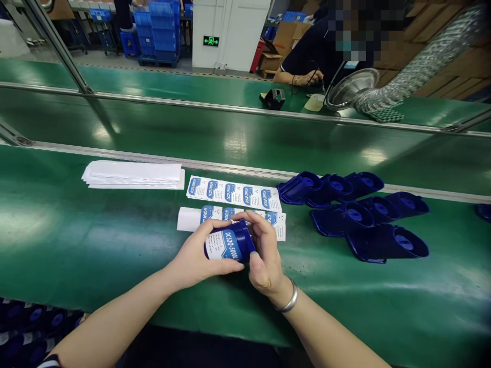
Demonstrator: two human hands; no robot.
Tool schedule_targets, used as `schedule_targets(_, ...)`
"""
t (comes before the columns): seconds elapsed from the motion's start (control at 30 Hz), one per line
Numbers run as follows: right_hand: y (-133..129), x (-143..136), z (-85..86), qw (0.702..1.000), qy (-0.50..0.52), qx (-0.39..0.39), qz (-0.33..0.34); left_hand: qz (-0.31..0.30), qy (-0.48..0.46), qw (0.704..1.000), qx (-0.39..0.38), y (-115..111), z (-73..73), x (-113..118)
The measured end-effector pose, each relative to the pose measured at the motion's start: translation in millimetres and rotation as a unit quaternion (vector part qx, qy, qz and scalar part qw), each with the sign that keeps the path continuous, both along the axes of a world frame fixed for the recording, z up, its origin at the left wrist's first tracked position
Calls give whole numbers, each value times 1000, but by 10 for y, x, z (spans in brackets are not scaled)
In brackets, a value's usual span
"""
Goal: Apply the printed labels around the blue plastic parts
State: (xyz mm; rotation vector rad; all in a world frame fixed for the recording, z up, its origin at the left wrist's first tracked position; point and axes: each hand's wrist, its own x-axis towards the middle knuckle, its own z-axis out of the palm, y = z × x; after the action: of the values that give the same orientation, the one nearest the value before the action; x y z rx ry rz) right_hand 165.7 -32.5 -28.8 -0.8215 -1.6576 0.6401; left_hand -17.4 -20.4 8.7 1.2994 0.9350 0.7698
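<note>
A dark blue plastic part with a white and blue label reading DC52Q is held above the green bench. My left hand wraps round its labelled left end, thumb below and fingers above. Around the right end curl the fingers of my right hand, a metal bangle on that wrist. Just behind the hands lies a label strip, partly covered by them. Another sheet of blue and white labels is flat beyond it. Several similar blue parts lie in rows to the right.
A stack of white paper lies at the left near a metal rail. Across the belt, a person sits by a metal duct hood. More blue parts fill the lower left corner.
</note>
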Motion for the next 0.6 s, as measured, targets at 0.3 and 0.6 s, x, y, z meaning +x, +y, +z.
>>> schedule_targets(0.3,-18,-85,109,994,-53,95,29,37,-219,932,-286,83,45,-1)
schedule_targets(0.6,-52,-89,103,992,-102,72,-14,66,-149,976,-141,10,11,46)
